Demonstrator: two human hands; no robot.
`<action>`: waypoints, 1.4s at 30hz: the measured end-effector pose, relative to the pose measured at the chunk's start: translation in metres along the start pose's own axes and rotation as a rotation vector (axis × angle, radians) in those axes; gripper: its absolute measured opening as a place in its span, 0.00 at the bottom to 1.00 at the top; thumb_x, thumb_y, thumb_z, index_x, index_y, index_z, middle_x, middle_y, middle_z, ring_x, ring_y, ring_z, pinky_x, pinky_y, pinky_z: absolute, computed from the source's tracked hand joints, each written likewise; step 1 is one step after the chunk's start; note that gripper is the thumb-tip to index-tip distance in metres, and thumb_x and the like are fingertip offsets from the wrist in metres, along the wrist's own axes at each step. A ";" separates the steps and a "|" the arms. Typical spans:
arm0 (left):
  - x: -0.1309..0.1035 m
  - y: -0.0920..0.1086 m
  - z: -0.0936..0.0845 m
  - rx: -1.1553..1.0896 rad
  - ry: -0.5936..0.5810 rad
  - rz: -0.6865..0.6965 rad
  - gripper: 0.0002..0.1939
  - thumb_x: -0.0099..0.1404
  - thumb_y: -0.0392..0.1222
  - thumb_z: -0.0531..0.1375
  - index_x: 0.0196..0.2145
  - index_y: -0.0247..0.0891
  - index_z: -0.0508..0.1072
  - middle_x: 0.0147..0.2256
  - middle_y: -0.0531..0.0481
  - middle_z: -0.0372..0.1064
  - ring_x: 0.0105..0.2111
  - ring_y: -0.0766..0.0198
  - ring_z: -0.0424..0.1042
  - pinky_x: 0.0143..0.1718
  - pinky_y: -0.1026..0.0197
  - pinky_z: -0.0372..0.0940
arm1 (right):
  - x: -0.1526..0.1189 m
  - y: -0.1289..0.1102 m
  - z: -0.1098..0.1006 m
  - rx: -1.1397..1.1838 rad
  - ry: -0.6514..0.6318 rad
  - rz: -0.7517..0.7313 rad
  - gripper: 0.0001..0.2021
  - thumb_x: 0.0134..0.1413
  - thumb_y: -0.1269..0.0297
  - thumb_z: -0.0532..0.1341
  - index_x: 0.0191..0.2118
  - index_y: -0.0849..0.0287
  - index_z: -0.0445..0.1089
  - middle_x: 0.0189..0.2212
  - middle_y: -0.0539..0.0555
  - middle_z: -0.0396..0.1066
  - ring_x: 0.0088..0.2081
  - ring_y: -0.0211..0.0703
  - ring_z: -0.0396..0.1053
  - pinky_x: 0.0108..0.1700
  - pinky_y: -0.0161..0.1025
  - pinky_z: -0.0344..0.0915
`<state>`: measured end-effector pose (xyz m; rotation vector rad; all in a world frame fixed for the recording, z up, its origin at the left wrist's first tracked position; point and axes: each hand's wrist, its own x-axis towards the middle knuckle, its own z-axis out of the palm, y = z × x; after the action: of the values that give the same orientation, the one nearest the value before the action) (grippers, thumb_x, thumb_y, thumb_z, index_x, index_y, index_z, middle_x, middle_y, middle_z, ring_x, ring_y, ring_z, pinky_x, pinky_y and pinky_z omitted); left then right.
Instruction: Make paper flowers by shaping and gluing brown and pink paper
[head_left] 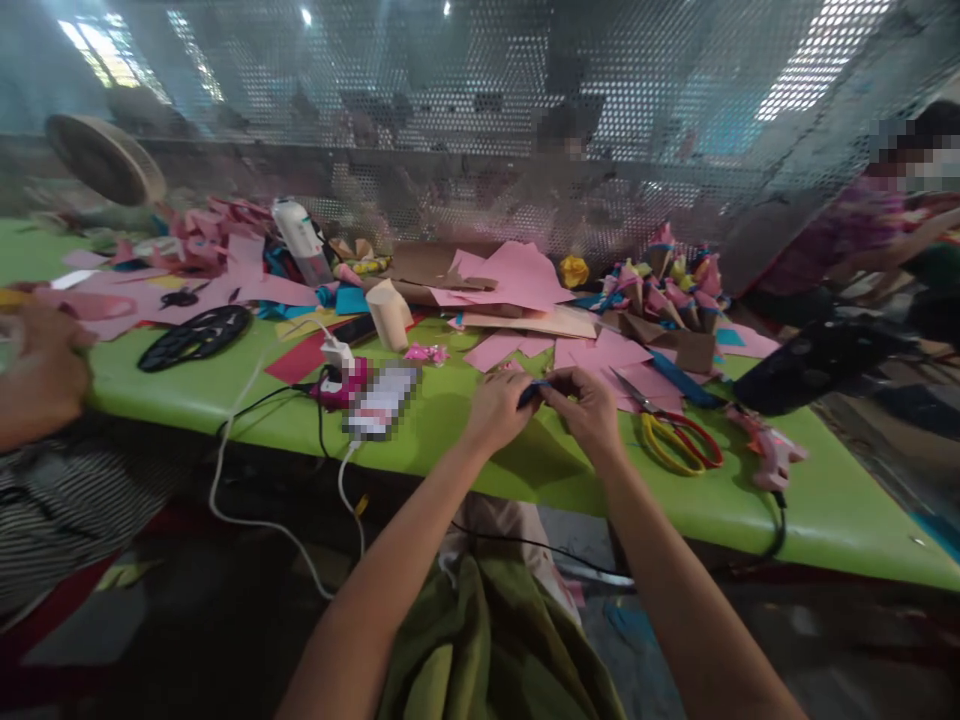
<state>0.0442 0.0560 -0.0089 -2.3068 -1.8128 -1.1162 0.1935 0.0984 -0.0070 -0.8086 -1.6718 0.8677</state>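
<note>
Between my two hands is a small dark blue piece [531,392], perhaps paper; its exact kind is too small to make out. My left hand [499,405] is closed around its left side. From the right, the fingertips of my right hand [587,408] pinch its other end. Both hands are just above the green table [442,440], near its front edge. Pink paper sheets [600,355] lie right behind them. To the right of my right hand rest scissors [679,440] with red and yellow handles, blades partly spread.
A phone [382,400] on a white cable lies left, beside a pink socket block [343,382]. A pink glue gun [776,455] and a dark cylinder [814,365] are at right. Paper cones [675,290] stand behind. Another person's hand [45,365] is at far left.
</note>
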 end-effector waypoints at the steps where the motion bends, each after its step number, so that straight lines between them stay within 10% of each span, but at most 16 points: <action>1: 0.000 0.001 0.000 -0.004 -0.002 -0.002 0.04 0.67 0.39 0.60 0.39 0.38 0.73 0.39 0.44 0.76 0.43 0.56 0.75 0.46 0.54 0.67 | 0.000 0.001 0.000 -0.010 0.003 -0.008 0.07 0.47 0.59 0.66 0.29 0.58 0.73 0.23 0.49 0.71 0.25 0.38 0.65 0.29 0.36 0.63; 42: 0.006 -0.006 -0.006 -0.093 -0.057 -0.028 0.09 0.67 0.34 0.55 0.39 0.38 0.76 0.40 0.44 0.77 0.42 0.54 0.74 0.45 0.53 0.67 | 0.003 -0.006 0.004 0.056 -0.006 0.020 0.11 0.45 0.55 0.69 0.30 0.57 0.75 0.24 0.49 0.71 0.26 0.39 0.65 0.29 0.36 0.62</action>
<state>0.0366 0.0605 -0.0032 -2.3952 -1.8561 -1.1750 0.1883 0.0979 -0.0014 -0.7863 -1.6398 0.9275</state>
